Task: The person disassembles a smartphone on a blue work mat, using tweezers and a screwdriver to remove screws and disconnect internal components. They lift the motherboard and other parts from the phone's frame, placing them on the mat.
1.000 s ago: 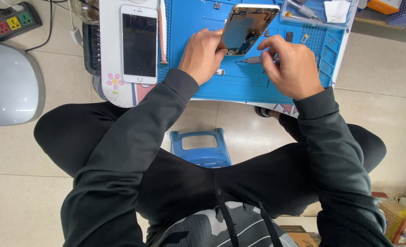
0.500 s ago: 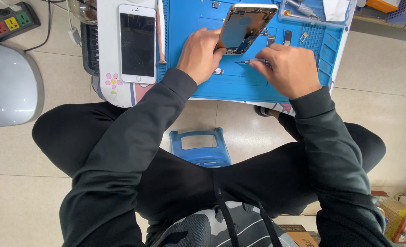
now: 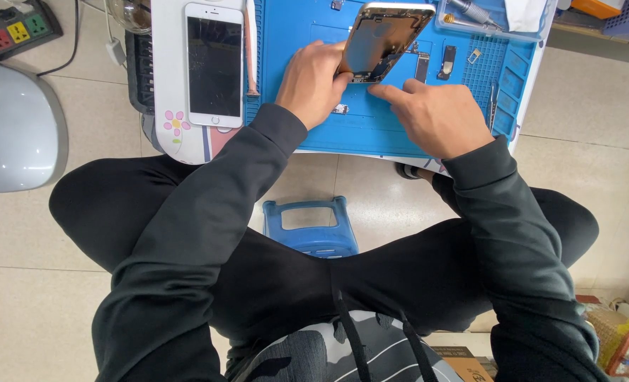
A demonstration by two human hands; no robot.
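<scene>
Mid-disassembly: left hand point(image 3: 316, 81) clamped on opened phone housing point(image 3: 384, 39), tilted over blue mat point(image 3: 371, 131), far centre. Right hand point(image 3: 438, 113) loose, forefinger at housing's near edge. Next: careful picking of tiny parts.

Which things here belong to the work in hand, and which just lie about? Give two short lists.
In use: opened phone housing, steadied by the left hand; right hand, forefinger at the housing's lower edge; blue work mat; small loose parts.

Lying about: white phone; power strip; blue stool; grey dome.
</scene>
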